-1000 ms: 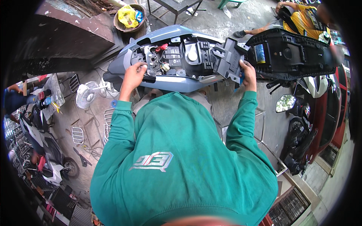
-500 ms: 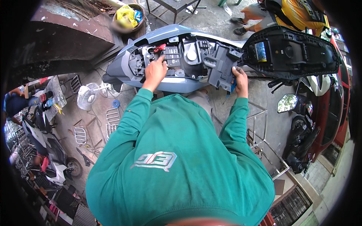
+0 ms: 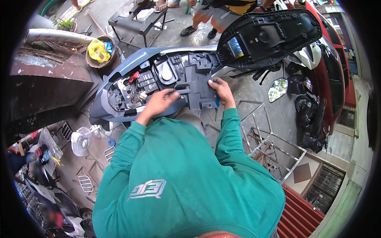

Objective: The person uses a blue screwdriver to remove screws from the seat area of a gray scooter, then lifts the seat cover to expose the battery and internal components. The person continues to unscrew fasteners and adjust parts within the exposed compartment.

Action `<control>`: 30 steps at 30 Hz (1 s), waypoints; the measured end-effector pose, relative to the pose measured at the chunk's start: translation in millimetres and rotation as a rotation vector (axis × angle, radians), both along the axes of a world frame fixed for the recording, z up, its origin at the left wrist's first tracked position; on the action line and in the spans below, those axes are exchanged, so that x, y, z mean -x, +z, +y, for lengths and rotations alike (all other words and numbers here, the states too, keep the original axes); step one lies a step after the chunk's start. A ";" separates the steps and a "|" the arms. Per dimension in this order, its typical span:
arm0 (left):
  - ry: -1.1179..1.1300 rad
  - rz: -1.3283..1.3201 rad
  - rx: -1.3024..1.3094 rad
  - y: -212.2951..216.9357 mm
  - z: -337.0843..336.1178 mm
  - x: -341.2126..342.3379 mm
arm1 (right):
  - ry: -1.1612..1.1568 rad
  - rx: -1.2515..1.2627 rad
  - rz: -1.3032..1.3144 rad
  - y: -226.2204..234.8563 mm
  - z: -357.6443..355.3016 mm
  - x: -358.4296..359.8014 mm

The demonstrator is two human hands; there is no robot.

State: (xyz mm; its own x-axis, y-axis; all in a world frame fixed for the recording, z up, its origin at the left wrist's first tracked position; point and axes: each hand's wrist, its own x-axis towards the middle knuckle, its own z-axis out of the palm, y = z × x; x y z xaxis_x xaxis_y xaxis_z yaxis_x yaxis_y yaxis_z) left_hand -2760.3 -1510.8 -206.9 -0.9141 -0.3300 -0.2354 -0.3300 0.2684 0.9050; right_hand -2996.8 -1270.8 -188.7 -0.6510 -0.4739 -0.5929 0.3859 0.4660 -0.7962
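A blue-grey scooter (image 3: 104,104) stands in front of me with its black seat (image 3: 274,35) tipped up to the right, baring the battery and wiring under it. A dark grey plastic panel (image 3: 197,81) lies loose over the open bay. My right hand (image 3: 223,92) grips the panel's near right edge, and a blue tool handle (image 3: 217,102) pokes out below the palm. My left hand (image 3: 159,102) reaches in from the left, its fingertips pinching the panel's near left edge. Both arms wear green sleeves.
A round basket with a yellow bag (image 3: 99,50) and a dark metal bench (image 3: 134,22) stand beyond the scooter, where another person's legs (image 3: 198,16) show. A red scooter (image 3: 331,71) is parked right, a steel rack (image 3: 270,139) and white fan (image 3: 81,141) lie near me.
My left hand has slid right from the wiring at the scooter's tail to the panel's edge. The right hand moved in along the panel, which now sits lifted over the bay.
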 end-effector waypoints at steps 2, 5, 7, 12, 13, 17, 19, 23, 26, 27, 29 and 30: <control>-0.010 -0.047 -0.064 -12.9 21.1 32.4 | -0.019 0.013 0.005 -7.9 -7.5 6.7; 0.174 -0.092 -0.428 -36.7 22.9 82.1 | -0.087 -0.069 0.102 -25.7 -28.8 23.0; 0.297 -0.054 -0.828 -53.9 12.8 103.6 | -0.062 -0.099 0.129 -34.8 -37.6 34.0; 0.382 -0.131 -0.997 -98.9 5.1 140.1 | -0.083 -0.197 0.384 -40.5 -16.4 34.9; 0.401 -0.143 -1.034 -106.0 6.8 145.3 | -0.093 -0.183 0.316 -40.5 -6.8 29.9; 0.429 -0.272 -1.013 -118.6 20.1 154.7 | -0.052 -0.171 0.163 -42.0 37.8 8.2; 0.409 -0.386 -0.923 -115.0 19.6 155.5 | -0.027 -0.257 0.075 -42.6 58.6 -4.3; 0.268 -0.585 -0.594 -99.2 2.3 157.6 | -0.106 -0.293 -0.036 -40.9 79.6 -20.6; 0.081 -0.666 -0.196 -83.2 -10.8 152.3 | -0.149 -0.268 -0.120 -35.6 79.0 -26.3; 0.069 -0.584 -0.325 -75.8 -15.8 149.8 | -0.162 -0.259 -0.175 -33.8 75.5 -27.2; 0.053 -0.434 -0.555 -56.9 -27.0 148.4 | -0.179 -0.219 -0.210 -29.9 67.2 -27.5; 0.084 -0.344 -0.734 -45.0 -33.8 152.4 | -0.179 -0.204 -0.218 -27.9 63.0 -27.6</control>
State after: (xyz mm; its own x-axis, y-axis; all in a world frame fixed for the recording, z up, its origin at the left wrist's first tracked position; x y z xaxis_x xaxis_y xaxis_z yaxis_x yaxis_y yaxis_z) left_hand -2912.7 -1544.7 -251.8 -0.7299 -0.0468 -0.6819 -0.6145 -0.3919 0.6847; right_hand -2969.3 -1207.8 -216.5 -0.5607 -0.2214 -0.7979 0.6264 0.5167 -0.5836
